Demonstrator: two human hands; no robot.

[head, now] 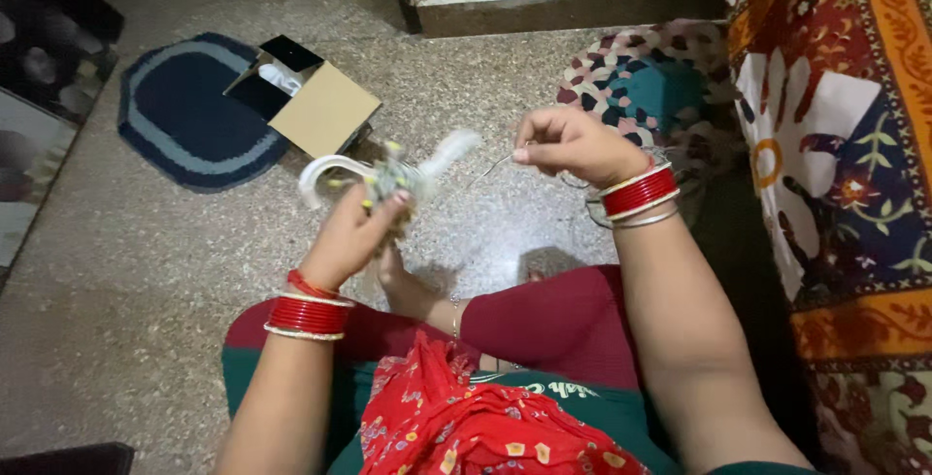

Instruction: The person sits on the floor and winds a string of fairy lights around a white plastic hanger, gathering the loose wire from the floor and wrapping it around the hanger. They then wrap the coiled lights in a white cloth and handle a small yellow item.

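Note:
My left hand (pixel 354 232) grips a small fluffy bundle (pixel 393 176) of pale green and white fibres, with white strands curling out to the left and upper right. My right hand (pixel 568 143) is pinched on a thin needle or thread (pixel 493 166) that runs toward the bundle. Both wrists carry red bangles. My legs in dark red cloth are folded below, with a red patterned cloth (pixel 466 417) on my lap.
An open cardboard box (pixel 316 101) with something white inside lies on the speckled stone floor. A dark blue oval mat (pixel 189 111) is to its left, a multicoloured round mat (pixel 650 82) at the right. A patterned bedspread (pixel 845 145) hangs at the far right.

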